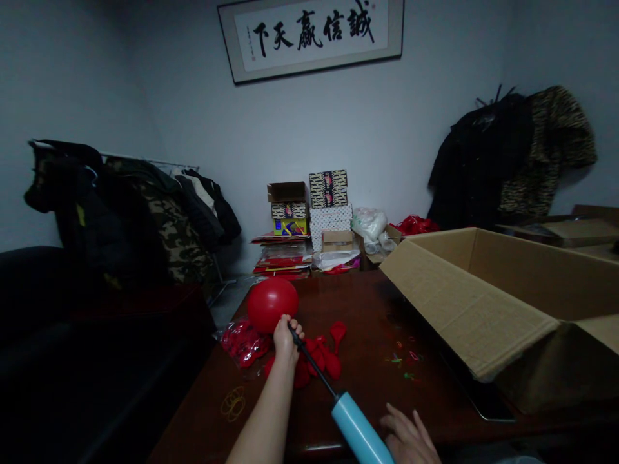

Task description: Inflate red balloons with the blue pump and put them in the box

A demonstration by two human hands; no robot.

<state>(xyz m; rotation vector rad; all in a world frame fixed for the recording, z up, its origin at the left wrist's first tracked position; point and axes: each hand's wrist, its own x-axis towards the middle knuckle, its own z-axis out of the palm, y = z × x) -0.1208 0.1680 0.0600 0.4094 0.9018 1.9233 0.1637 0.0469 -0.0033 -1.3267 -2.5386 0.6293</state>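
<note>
My left hand (286,336) is closed around the neck of a round, inflated red balloon (272,303), pinching it against the black nozzle of a light blue hand pump (356,426). The pump slants down to the lower right. My right hand (409,439) lies beside the pump's blue barrel at the bottom edge, fingers stretched out and touching the barrel's side. Several flat red balloons (325,356) lie on the dark wooden table (367,322) just behind the pump rod.
A clear bag of red balloons (243,340) sits left of my hand, yellow rubber bands (233,403) nearer. Small coloured bits (403,361) lie mid-table. A large open cardboard box (503,303) fills the right. Stacked boxes (314,212), coats on a rack (120,212) stand behind.
</note>
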